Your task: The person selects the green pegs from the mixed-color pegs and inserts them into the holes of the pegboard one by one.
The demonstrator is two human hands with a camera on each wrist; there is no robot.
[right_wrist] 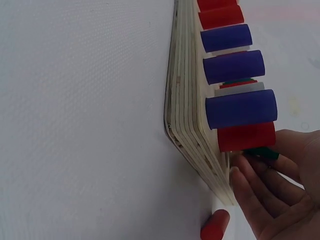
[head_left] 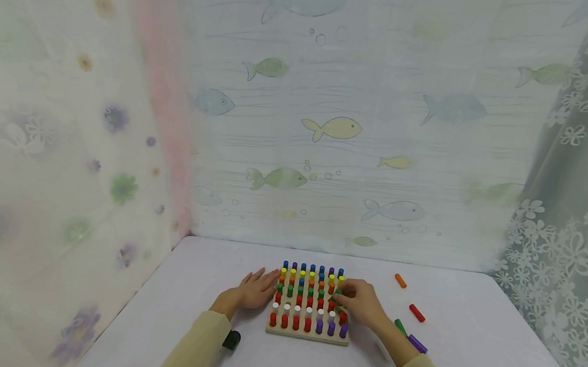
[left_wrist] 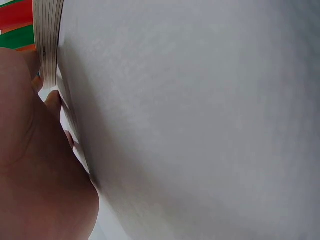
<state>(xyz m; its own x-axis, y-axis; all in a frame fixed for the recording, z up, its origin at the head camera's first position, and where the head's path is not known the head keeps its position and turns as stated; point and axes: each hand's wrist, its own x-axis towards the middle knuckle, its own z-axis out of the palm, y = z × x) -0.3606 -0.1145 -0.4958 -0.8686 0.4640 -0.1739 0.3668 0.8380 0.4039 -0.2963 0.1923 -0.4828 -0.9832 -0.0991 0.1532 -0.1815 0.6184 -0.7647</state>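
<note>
A wooden pegboard (head_left: pixel 307 337) stands on the table, with rows of coloured pegs upright in it: red, purple, white, green, orange, yellow and blue. At its left edge lies my left hand (head_left: pixel 258 289), fingers extended and touching the side; the left wrist view shows the palm (left_wrist: pixel 35 150) against the layered wood. My right hand (head_left: pixel 363 302) is at the board's right edge, thumb and fingers pinching a green peg (right_wrist: pixel 264 152) close to the board's surface. A red peg (right_wrist: pixel 246 136) and a purple peg (right_wrist: pixel 241 109) stand near those fingers. The fingers partly hide the green peg.
To the right on the white cloth lie an orange peg (head_left: pixel 400 280), a red peg (head_left: pixel 417 312), a green peg (head_left: pixel 401 327) and a purple peg (head_left: pixel 417 344). Fish-patterned curtain (head_left: pixel 324 152) hangs behind the table. Black devices (head_left: pixel 232 340) show by the wrists.
</note>
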